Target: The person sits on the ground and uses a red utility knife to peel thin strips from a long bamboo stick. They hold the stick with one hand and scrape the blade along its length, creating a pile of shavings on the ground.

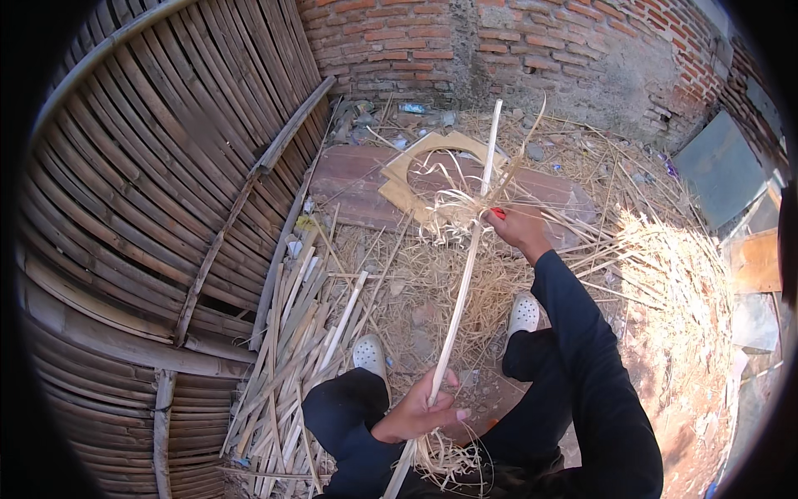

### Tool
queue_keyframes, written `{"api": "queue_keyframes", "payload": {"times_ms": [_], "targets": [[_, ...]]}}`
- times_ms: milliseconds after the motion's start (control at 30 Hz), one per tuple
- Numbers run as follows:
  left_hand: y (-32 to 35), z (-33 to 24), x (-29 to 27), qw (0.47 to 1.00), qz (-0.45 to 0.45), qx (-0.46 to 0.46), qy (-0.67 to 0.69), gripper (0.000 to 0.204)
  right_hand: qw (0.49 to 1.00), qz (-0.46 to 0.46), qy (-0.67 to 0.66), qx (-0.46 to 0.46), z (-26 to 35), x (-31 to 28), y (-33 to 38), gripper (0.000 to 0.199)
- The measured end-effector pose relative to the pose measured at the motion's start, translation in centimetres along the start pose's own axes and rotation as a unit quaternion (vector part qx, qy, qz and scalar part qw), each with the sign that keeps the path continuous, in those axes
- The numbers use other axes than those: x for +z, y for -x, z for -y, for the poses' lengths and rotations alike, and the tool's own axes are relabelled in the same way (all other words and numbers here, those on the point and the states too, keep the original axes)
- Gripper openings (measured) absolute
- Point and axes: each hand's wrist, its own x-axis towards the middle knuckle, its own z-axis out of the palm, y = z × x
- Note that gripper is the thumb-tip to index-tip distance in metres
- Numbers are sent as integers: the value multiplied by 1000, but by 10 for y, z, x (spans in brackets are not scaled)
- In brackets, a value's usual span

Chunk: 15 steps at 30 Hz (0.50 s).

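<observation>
Slippage's being risked: long pale wooden strip (457,324) being held loosely by half-curled left hand (416,413), red object (498,214) clenched by right hand (521,229).

long pale strip (459,303), flat & narrow, wood-like, runs on a slant from near edge l of ctr to far, leaning r. l hand (424,407) has it loosely nr the near end; r hand (519,227) is closed at its far part w/ a small red piece (498,214), mostly hidden, kind unclear, right by the strip. thin curly shavings (453,208) bunch there, loops fanning l & far; a tan sliver (529,143) splays far-r. 2nd clump of curls (449,462) sits nr side, just r of strip.
</observation>
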Motion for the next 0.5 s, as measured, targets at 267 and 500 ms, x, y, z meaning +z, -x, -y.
{"api": "queue_keyframes", "payload": {"times_ms": [267,500], "targets": [[2,-10,-7,985,-40,-6,170,30,968,99,-187,-133,34,15,47,69],[-18,5,-4,992,-57,16,107,21,869,62,-451,-192,83,10,116,39]]}}
